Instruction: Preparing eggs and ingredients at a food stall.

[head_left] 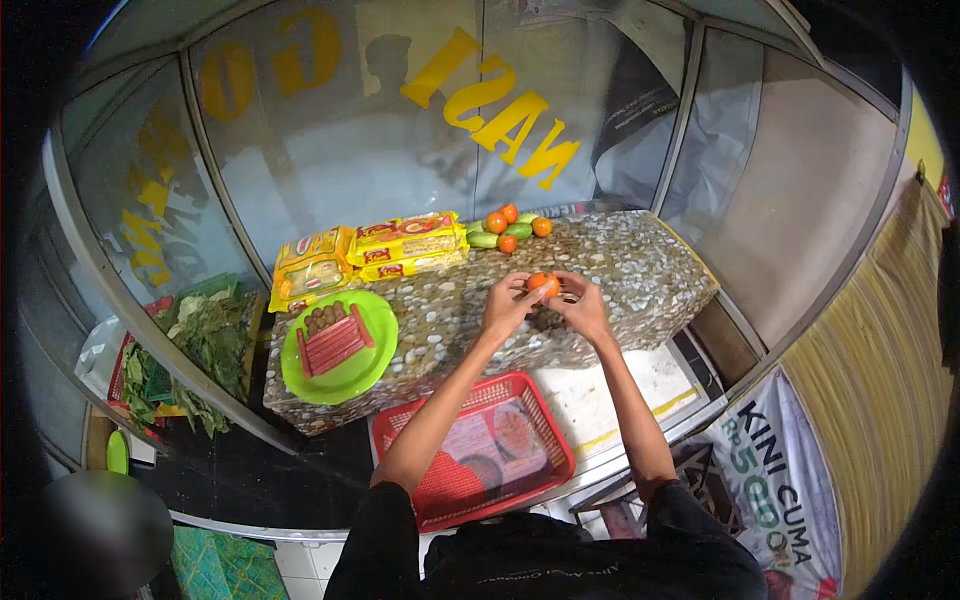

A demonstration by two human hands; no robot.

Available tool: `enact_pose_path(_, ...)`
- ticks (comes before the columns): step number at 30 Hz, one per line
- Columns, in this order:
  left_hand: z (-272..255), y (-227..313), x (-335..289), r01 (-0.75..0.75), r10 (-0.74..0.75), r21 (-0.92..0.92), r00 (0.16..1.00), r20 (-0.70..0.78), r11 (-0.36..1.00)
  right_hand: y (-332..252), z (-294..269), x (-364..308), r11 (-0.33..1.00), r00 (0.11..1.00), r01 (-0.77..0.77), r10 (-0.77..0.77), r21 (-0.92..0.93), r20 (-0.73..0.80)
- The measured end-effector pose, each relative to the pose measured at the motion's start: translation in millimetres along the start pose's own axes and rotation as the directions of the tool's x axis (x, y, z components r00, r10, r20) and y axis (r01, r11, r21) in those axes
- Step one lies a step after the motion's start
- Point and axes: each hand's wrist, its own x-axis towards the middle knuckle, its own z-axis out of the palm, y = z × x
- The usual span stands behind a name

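A red-orange tomato (543, 285) is held over the bench (440, 320), gripped from both sides: the left hand (508, 305) and the right hand (583, 305) have their fingers curled around it. Whether it also touches the stone-patterned surface, I cannot tell. Such a smooth, round fruit probably slips and bruises easily, so handle it with light, even fingertip pressure, letting one hand steady it while the other shifts its grip. Keep it low and well back from the front edge, beyond which sits the red basket (552, 430). Leave elbow room on the left, where the green plate (375, 360) carries sausages (335, 345). Behind lie loose tomatoes (509, 213), green vegetables (482, 240) and yellow packets (410, 240).
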Motion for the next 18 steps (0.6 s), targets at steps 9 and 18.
enact_pose_path(9, 0, -17, 82, -0.005, 0.022, 0.324, 0.999, -0.048, 0.946, 69, 0, 106, 0.987, 0.986, 0.033, -0.057, -0.156, -0.154)
enact_pose_path(18, -11, -46, 106, -0.139, 0.225, 0.772, 0.974, -0.004, 0.62, 117, 18, 154, 0.979, 0.991, 0.055, -0.078, -0.198, -0.111)
